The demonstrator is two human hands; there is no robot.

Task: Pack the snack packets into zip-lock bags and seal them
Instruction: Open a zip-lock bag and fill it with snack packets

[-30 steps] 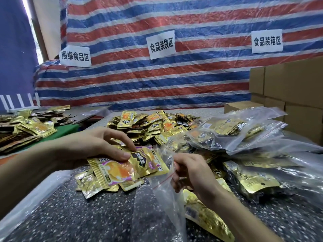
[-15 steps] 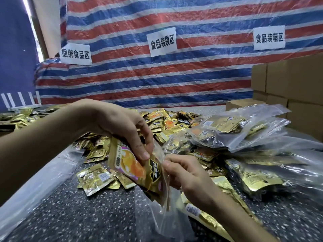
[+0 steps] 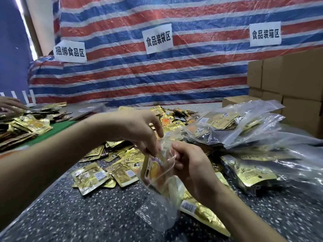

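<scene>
A clear zip-lock bag (image 3: 158,212) hangs upright over the dark speckled table (image 3: 87,215). Gold snack packets (image 3: 154,169) with orange print sit mostly inside its upper half. My left hand (image 3: 139,130) comes from above and pinches the packets' top at the bag mouth. My right hand (image 3: 190,165) grips the right side of the bag opening. Loose gold packets (image 3: 108,173) lie scattered on the table just left of the bag, and a bigger heap (image 3: 167,117) lies behind my hands.
Filled clear bags (image 3: 236,126) pile up at the right, with more along the right edge. Brown cartons (image 3: 288,84) stack at the far right. Another packet heap (image 3: 26,126) lies at the left, where another person's hand (image 3: 10,104) reaches in. A striped tarp (image 3: 157,72) hangs behind.
My left hand lifted the packets off the table, turned them upright and pushed them down into the bag that my right hand holds open. Another person's hand has come into view at the left.
</scene>
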